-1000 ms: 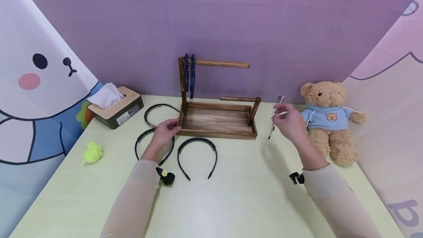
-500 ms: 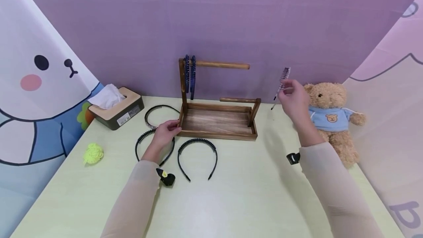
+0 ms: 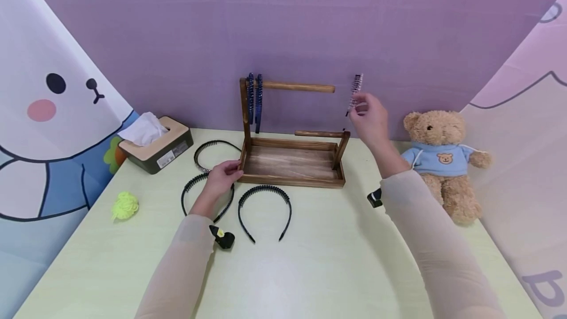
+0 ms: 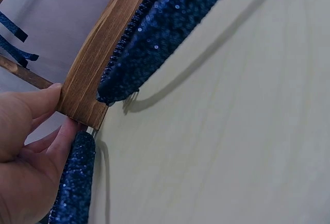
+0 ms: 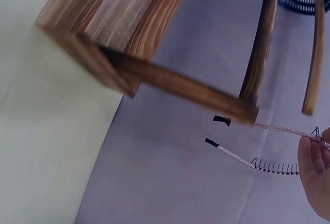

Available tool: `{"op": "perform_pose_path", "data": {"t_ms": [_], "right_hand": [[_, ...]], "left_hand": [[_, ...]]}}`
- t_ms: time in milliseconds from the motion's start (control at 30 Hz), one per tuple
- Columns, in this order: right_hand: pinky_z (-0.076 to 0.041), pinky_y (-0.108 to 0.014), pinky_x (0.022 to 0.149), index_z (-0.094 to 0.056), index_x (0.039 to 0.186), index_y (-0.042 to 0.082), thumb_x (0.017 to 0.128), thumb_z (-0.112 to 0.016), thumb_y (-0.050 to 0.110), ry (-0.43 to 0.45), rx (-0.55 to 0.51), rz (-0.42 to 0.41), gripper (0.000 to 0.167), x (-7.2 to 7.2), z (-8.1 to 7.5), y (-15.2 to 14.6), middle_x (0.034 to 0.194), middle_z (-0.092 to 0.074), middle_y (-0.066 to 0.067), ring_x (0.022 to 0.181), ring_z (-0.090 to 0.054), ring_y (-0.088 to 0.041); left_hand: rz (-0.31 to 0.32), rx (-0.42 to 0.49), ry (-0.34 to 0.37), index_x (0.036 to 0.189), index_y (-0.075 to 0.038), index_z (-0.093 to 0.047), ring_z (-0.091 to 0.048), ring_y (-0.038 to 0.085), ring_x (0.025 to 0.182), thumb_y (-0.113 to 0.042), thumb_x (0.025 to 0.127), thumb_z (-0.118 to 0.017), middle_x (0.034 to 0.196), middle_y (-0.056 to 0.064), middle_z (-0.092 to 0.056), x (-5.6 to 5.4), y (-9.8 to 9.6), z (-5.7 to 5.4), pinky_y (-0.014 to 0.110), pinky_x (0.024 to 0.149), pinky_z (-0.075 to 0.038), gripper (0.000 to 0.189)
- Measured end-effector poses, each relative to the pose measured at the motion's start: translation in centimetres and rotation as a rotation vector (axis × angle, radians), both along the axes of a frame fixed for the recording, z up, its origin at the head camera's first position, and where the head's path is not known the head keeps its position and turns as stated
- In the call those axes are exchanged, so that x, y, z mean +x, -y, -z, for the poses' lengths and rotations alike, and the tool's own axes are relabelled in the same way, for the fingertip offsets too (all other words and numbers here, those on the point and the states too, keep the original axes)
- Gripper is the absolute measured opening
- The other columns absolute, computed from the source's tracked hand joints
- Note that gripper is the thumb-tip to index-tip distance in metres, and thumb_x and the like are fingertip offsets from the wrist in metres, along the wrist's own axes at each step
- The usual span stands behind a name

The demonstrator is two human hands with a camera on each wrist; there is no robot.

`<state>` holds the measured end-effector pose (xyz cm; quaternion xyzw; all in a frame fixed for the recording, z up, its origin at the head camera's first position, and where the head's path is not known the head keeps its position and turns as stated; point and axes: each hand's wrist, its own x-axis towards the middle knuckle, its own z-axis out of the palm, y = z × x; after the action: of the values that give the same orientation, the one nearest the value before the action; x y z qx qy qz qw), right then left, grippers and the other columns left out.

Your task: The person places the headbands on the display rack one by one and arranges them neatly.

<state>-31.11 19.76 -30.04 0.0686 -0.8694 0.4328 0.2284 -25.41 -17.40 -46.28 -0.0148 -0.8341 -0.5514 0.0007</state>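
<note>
In the head view, my right hand (image 3: 371,116) pinches a pale pink glittery headband (image 3: 356,86) in the air, right of the upper bar's free end. Its black tips and comb teeth show in the right wrist view, where the headband (image 5: 237,154) hangs near the wooden headband stand (image 5: 196,87). My left hand (image 3: 220,179) grips the left end of the stand's tray (image 3: 288,179); the left wrist view shows thumb and fingers on the wooden edge (image 4: 95,64). Two dark blue headbands (image 3: 259,95) hang at the upper bar's (image 3: 301,86) left end.
Three headbands lie on the table: one in front (image 3: 264,189), one partly under the left arm (image 3: 183,196), one behind (image 3: 204,144). A tissue box (image 3: 155,144) and yellow-green puff (image 3: 125,206) stand left. A teddy bear (image 3: 443,161) sits right. The short lower bar (image 3: 319,134) points left.
My right hand has lifted the pale headband from near the table beside the bear, then moved it left toward the upper bar. My left hand stays on the stand.
</note>
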Motion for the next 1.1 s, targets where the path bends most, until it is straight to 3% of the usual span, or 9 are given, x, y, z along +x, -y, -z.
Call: {"op": "perform_pose_path", "data": {"t_ms": [333, 733, 1100], "right_hand": [[-0.055, -0.037, 0.078, -0.061, 0.122, 0.001, 0.090, -0.060, -0.002, -0.005, -0.016, -0.097, 0.033, -0.5, -0.1, 4.4, 0.110, -0.063, -0.015, 0.096, -0.063, -0.027], [-0.054, -0.032, 0.074, -0.063, 0.120, 0.003, 0.092, -0.061, -0.001, -0.039, -0.015, -0.228, 0.029, -1.2, 0.5, 11.1, 0.107, -0.064, -0.011, 0.092, -0.063, -0.021], [-0.054, -0.027, 0.072, -0.064, 0.120, 0.009, 0.093, -0.062, 0.002, -0.005, -0.036, -0.278, 0.027, -1.3, 0.7, 15.4, 0.107, -0.063, -0.007, 0.090, -0.062, -0.016]], "left_hand": [[-0.001, -0.003, 0.001, 0.134, 0.006, -0.053, -0.054, 0.037, 0.116, -0.007, 0.097, -0.061, 0.129, 0.026, -0.056, 0.0, 0.1, -0.1, 0.042, 0.094, -0.049, 0.040], [-0.013, 0.014, 0.018, 0.134, 0.005, -0.054, -0.054, 0.036, 0.115, -0.007, 0.097, -0.062, 0.128, 0.025, -0.056, -0.2, 0.0, 0.0, 0.042, 0.092, -0.049, 0.040], [-0.005, 0.019, -0.001, 0.133, 0.007, -0.054, -0.055, 0.037, 0.114, -0.004, 0.096, -0.061, 0.126, 0.026, -0.057, 0.2, -0.1, -0.3, 0.042, 0.093, -0.049, 0.039]]}}
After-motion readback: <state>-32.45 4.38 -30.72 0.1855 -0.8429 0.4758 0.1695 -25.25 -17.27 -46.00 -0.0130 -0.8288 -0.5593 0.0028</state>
